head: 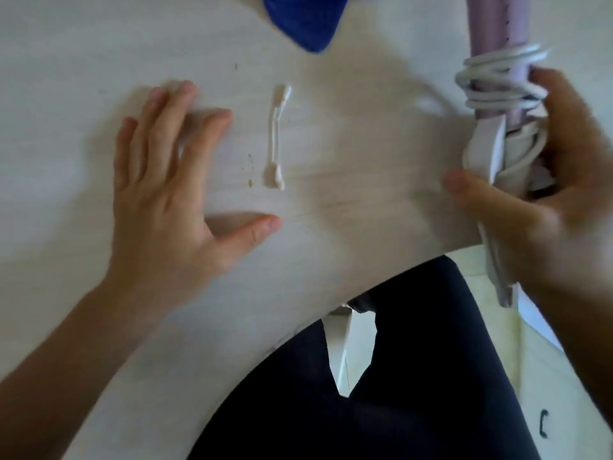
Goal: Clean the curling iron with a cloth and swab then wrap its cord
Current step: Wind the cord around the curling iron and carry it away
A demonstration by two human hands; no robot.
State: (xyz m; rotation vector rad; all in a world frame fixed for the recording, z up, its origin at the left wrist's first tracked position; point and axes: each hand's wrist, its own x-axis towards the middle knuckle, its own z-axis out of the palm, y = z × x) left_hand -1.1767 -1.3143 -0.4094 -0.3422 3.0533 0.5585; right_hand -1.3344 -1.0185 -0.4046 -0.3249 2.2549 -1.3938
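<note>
A lilac curling iron (487, 24) lies at the right of the white table, pointing away from me. Its white cord (497, 78) is wound in several loops round the barrel and handle. My right hand (557, 194) grips the handle end over the wrapped cord, with the thumb on the left side. A white cotton swab (276, 137) lies on the table in the middle. My left hand (166, 180) rests flat on the table, fingers spread, just left of the swab. A blue cloth (305, 21) lies at the top edge.
The white table (66, 61) has a curved front edge (331, 307). My dark-trousered legs (398, 393) show below it, over a pale floor. Small brown specks (251, 171) lie beside the swab.
</note>
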